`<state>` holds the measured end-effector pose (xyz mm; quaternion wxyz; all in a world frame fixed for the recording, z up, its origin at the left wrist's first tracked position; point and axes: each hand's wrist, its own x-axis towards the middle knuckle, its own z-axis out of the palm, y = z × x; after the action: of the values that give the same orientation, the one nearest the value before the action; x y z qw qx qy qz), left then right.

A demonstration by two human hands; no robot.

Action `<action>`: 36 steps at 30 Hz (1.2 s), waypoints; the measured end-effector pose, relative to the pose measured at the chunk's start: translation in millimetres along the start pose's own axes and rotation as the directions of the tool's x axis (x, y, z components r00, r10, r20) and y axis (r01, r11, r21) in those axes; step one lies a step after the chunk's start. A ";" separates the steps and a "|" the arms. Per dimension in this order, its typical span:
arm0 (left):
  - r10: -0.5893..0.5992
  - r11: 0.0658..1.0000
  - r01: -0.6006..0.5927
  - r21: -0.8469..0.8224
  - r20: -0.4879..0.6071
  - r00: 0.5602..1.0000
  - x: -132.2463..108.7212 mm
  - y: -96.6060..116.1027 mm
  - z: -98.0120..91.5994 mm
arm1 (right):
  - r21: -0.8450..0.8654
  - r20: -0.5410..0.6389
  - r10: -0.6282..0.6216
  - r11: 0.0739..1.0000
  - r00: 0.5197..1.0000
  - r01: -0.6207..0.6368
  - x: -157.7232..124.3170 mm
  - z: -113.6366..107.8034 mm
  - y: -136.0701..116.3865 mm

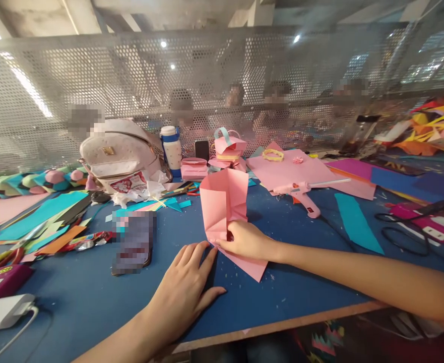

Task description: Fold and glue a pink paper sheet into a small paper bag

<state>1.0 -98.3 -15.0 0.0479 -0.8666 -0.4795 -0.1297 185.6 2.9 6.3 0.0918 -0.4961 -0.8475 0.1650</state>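
A folded pink paper box stands on the blue table, its upper end open and a loose flap lying toward me. My right hand reaches inside it from the right, its fingers closed on the paper near the bottom fold. What the hidden fingertips press on does not show fully. Flat on the table lies my left hand, fingers stretched and thumb apart, its fingertips beside the box's lower left corner. To the right of the box rests a pink glue gun with its cord.
A phone lies left of the box. Paper sheets and scraps cover the left side. Behind are a backpack, a bottle and small pink paper boxes. Power strips with cords sit at both sides; a perforated metal screen stands behind.
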 end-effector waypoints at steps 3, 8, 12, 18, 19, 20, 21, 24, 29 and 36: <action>0.005 1.000 -0.005 -0.007 0.014 1.000 -0.8 -2.2 0.1 | 0.017 0.001 0.013 1.000 1.000 -0.013 2.0 -1.7 -0.1; 0.010 1.000 -0.010 -0.001 0.012 1.000 -0.5 -3.5 -0.3 | 0.043 0.026 -0.007 0.999 1.000 0.005 2.5 -1.9 0.4; 0.008 1.000 -0.007 -0.014 0.030 1.000 -0.1 -3.4 -2.0 | 0.055 0.020 -0.013 0.998 1.000 0.012 1.5 -0.3 1.7; -0.067 0.995 0.071 -0.065 0.056 0.996 1.3 -5.0 -3.3 | 0.084 0.021 -0.040 0.996 0.999 0.038 -0.3 -1.4 3.5; -0.077 0.994 0.080 -0.068 0.053 0.996 1.3 -5.6 -2.9 | 0.093 0.031 -0.035 0.995 0.999 0.032 -0.5 -2.0 3.6; -0.080 0.994 0.083 -0.068 0.050 0.996 1.2 -6.2 -2.5 | 0.102 0.045 -0.028 0.994 0.999 0.023 -0.7 -2.5 3.6; -0.079 0.994 0.082 -0.067 0.047 0.996 1.1 -6.6 -2.0 | 0.111 0.058 -0.021 0.994 0.998 0.015 -0.7 -2.8 3.4; -0.072 0.996 0.074 -0.058 0.039 0.997 0.5 -7.4 -1.0 | 0.117 0.074 -0.011 0.993 0.997 0.002 -0.7 -2.8 2.3; -0.071 0.996 0.073 -0.056 0.036 0.997 0.1 -8.5 -0.6 | 0.129 0.036 -0.059 0.990 0.998 0.054 -1.2 -2.0 3.5; -0.036 0.994 0.037 -0.105 0.019 0.999 -2.2 -14.6 4.5 | 0.226 -0.034 -0.344 0.912 0.939 0.342 -10.4 0.3 20.6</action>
<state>-11.7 -91.4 -20.5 -0.0043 -0.8600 -0.4882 -0.1482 207.4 3.1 -1.6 0.1730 -0.3254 -0.8970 0.2441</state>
